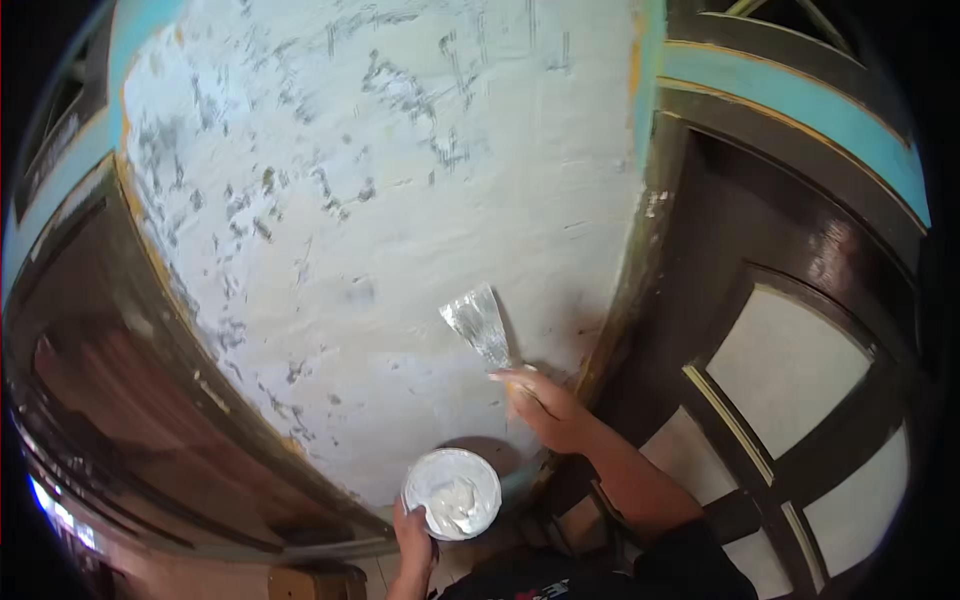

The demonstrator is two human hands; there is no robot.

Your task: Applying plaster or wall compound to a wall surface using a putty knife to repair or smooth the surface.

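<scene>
My right hand [545,402] is closed round the handle of a putty knife [478,322]. Its wide metal blade points up and to the left, smeared with white filler, close against the wall [400,240]; whether the edge touches the wall I cannot tell. Below it, my left hand [413,535] grips a round white tub [490,470] by its left side. A lump of white putty [453,503] sits inside, and more coats the inner wall. Grey scuffs and bare patches mark the pale wall, mostly on its upper and left parts.
Dark brown wooden frames border the wall, with a panelled door [800,365] on the right and a brown glossy panel [140,400] on the left. Turquoise bands [800,95] run above. A wooden stool [318,581] stands on the floor at the bottom.
</scene>
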